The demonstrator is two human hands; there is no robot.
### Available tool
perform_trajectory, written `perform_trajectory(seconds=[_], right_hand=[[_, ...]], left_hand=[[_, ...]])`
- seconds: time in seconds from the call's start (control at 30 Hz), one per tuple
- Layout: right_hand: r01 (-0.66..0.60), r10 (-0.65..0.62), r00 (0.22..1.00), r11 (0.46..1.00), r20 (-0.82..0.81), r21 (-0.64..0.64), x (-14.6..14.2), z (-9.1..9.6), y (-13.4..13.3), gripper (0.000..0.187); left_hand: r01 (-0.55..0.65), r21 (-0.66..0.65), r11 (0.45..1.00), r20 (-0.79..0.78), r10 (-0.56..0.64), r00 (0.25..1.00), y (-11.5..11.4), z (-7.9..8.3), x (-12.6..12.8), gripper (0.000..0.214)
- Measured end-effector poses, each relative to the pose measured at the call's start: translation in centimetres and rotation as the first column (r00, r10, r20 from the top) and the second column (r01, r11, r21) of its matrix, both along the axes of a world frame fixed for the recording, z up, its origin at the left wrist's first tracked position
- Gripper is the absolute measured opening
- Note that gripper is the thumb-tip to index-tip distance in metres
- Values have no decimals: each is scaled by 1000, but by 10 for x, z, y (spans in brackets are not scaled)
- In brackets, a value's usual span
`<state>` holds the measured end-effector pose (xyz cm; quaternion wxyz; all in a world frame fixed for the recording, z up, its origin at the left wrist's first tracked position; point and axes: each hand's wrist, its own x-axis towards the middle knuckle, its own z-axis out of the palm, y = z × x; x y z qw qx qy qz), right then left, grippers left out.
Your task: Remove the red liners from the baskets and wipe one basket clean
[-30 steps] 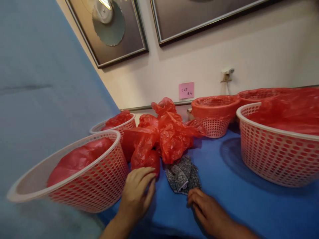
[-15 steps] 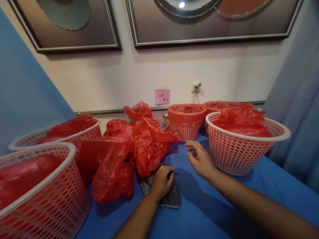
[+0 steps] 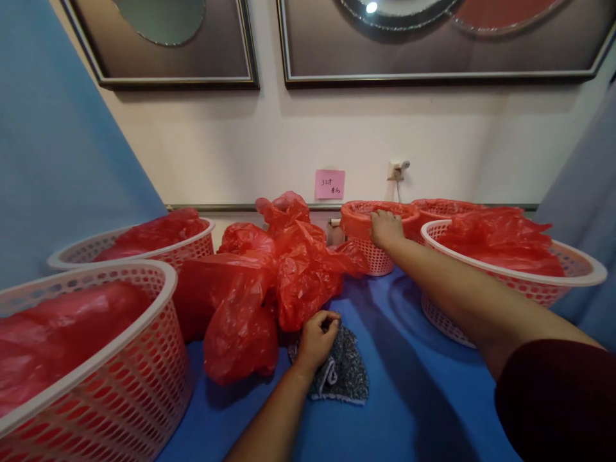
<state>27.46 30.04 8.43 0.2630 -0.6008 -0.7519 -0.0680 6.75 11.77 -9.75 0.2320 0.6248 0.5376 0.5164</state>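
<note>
Where the right hand [image 3: 386,229] reaches: to the front rim of the small basket [image 3: 375,260], right of the centre of the frame.
Right hand: its fingers are bent close together over this rim; whether they pinch it, I cannot tell.
Left hand: below the centre, the left hand [image 3: 317,341] lies over the upper left part of the cloth [image 3: 347,375], fingers curled and thumb near the forefinger; I cannot tell if it pinches the cloth.
Cloth: grey and speckled, with a pale edge, flat on the blue desk [image 3: 385,430], just below the centre.
Small basket: red plastic lines it and folds over the rim.
Red bags [image 3: 305,273]: crumpled heap at the centre, above and left of the cloth.
Left baskets: one at the lower left [image 3: 166,359], another behind it [image 3: 195,250], both with red plastic inside.
Right basket [image 3: 534,292]: also with red plastic, partly hidden by the right forearm [image 3: 462,289].
Wall: pink note [image 3: 330,184] near the centre, two picture frames [image 3: 178,83] cut by the top edge.
</note>
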Motion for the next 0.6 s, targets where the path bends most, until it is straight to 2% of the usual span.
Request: perform_trajectory(seconds=[0.13, 0.3, 0.47, 0.6], right_hand=[[24, -11, 990, 996, 140, -89, 6, 12, 20, 25], [17, 6, 976, 994, 216, -107, 14, 18, 31, 34], [50, -30, 983, 993, 180, -106, 21, 23, 37, 28], [129, -122, 988, 989, 90, -75, 22, 27, 41, 26]], left_hand=[[-11, -6, 1000, 28, 11, 1000, 0, 0, 0, 19], [10, -1, 1000, 36, -10, 999, 2, 0, 0, 19], [40, 0, 999, 41, -40, 998, 3, 1, -1, 19], [35, -8, 999, 44, -35, 998, 2, 1, -1, 19]])
